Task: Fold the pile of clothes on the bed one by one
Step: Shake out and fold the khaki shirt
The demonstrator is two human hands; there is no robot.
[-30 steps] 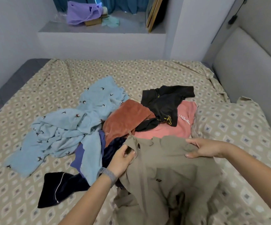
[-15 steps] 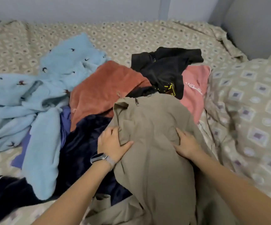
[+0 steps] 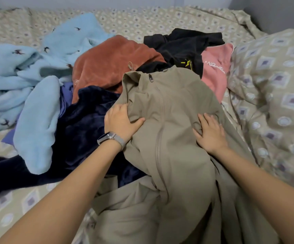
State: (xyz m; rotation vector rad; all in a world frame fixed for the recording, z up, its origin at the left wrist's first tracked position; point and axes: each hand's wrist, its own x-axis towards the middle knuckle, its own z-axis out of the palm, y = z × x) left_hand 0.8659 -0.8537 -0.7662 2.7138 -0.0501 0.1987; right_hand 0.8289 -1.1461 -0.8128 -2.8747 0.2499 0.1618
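A khaki zip-up jacket (image 3: pixel 169 138) lies front-up on top of the clothes pile, collar pointing away from me. My left hand (image 3: pixel 119 121), with a watch band on its wrist, rests on the jacket's left chest, its fingers curled into a fold of the fabric and the thumb spread across it. Flat on the jacket's right side lies my right hand (image 3: pixel 210 132), fingers spread and straight. Under and around the jacket lie a rust fleece garment (image 3: pixel 111 66), a black garment (image 3: pixel 183 46), a pink garment (image 3: pixel 216 71), a navy velvet garment (image 3: pixel 82 131) and a light blue fleece garment (image 3: pixel 37 103).
The bed (image 3: pixel 160 20) wears a beige patterned sheet. A pillow or duvet (image 3: pixel 274 95) in the same print bulges at the right. A grey padded headboard (image 3: pixel 280 11) stands at the far right.
A second ago both hands held the jacket up by its shoulders. They have laid it down on the pile and slid toward its chest, and my head has leaned in closer.
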